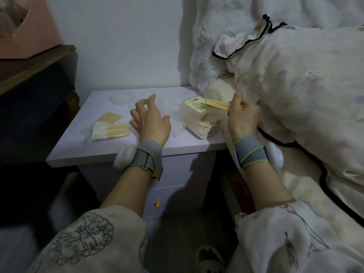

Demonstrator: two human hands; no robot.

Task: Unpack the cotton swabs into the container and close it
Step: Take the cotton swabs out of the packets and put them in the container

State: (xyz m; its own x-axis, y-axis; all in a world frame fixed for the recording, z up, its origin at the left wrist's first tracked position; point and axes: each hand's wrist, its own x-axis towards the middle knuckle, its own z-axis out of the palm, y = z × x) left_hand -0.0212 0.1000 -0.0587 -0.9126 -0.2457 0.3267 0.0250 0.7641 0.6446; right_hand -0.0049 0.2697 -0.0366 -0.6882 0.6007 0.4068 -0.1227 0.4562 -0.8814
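Swabs: wooden-stemmed bundle (pixel 217 105) pulled from pack.
Pack (pixel 199 120): lay tipped on nightstand.
Loose packets (pixel 110 128): lay left.
Lid (pixel 121 98): clear, behind.

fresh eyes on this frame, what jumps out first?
The right hand pinching a bundle of cotton swabs above the big pack at the nightstand's right edge. Next, the left hand hovering mid-table, fingers relaxed, holding nothing. Two smaller swab packets lie at the left, and a clear round lid sits near the wall.
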